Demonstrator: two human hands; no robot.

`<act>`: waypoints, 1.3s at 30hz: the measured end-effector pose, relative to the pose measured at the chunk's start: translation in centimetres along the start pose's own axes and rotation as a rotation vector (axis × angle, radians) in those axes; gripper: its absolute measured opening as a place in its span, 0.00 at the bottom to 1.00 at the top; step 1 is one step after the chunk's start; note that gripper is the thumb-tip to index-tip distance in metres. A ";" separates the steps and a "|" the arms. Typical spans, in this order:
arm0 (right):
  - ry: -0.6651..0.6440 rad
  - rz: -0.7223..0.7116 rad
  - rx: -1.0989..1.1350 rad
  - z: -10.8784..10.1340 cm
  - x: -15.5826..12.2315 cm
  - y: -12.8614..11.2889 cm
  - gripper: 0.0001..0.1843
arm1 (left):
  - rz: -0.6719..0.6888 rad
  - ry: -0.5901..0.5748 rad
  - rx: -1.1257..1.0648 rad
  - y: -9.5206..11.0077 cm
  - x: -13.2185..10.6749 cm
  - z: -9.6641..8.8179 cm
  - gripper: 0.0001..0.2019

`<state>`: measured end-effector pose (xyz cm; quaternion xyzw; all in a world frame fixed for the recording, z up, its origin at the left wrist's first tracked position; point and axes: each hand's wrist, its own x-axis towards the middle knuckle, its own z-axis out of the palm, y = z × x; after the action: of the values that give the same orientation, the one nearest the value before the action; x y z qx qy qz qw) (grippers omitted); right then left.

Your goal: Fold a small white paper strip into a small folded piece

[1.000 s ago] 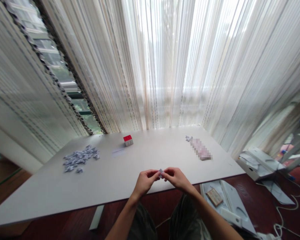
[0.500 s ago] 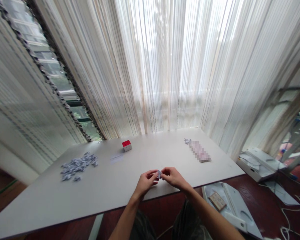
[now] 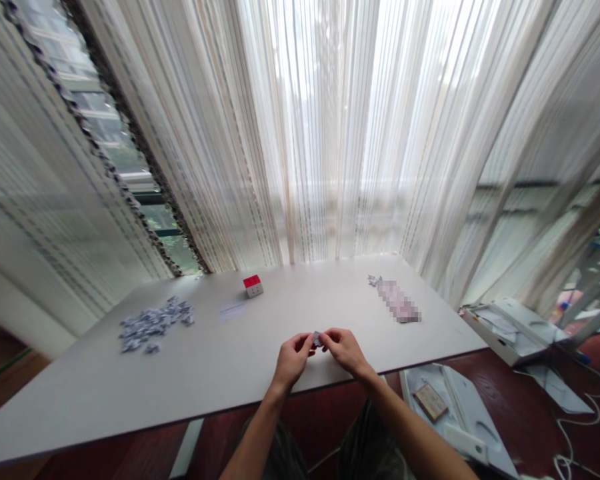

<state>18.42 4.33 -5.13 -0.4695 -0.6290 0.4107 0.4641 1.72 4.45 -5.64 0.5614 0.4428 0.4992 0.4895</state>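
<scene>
My left hand [image 3: 291,360] and my right hand [image 3: 345,349] meet over the near edge of the white table [image 3: 220,373]. Between their fingertips they pinch a small grey-blue folded paper piece [image 3: 317,339]. A pile of several similar grey-blue paper pieces [image 3: 151,323] lies at the table's left. A small cube with a red top [image 3: 253,285] stands at the back middle, with a pale paper slip [image 3: 233,309] just in front of it.
A blurred pinkish object [image 3: 399,301] lies at the back right of the table, small paper bits beside it. Sheer striped curtains [image 3: 325,133] hang behind. On the dark red floor at right lie white boxes [image 3: 510,327], a white panel [image 3: 455,407] and cables [image 3: 575,427].
Both hands stay together on the small paper piece, working it between the fingertips. The view has shifted slightly; nothing on the table has moved.
</scene>
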 end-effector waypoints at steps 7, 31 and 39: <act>0.045 -0.035 -0.023 0.5 0.6 1.1 0.21 | 0.048 -0.085 0.130 0.4 0.9 -0.5 0.21; 0.010 -0.097 -0.047 -0.7 0.0 1.7 0.14 | 0.012 -0.198 0.074 -0.1 0.6 -1.3 0.22; 0.104 -0.263 -0.054 0.0 -0.5 1.4 0.13 | 0.061 -0.155 0.100 -0.2 0.5 -0.8 0.25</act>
<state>18.75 4.10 -6.53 -0.4161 -0.6710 0.3044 0.5329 0.97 5.04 -5.81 0.6353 0.4106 0.4463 0.4782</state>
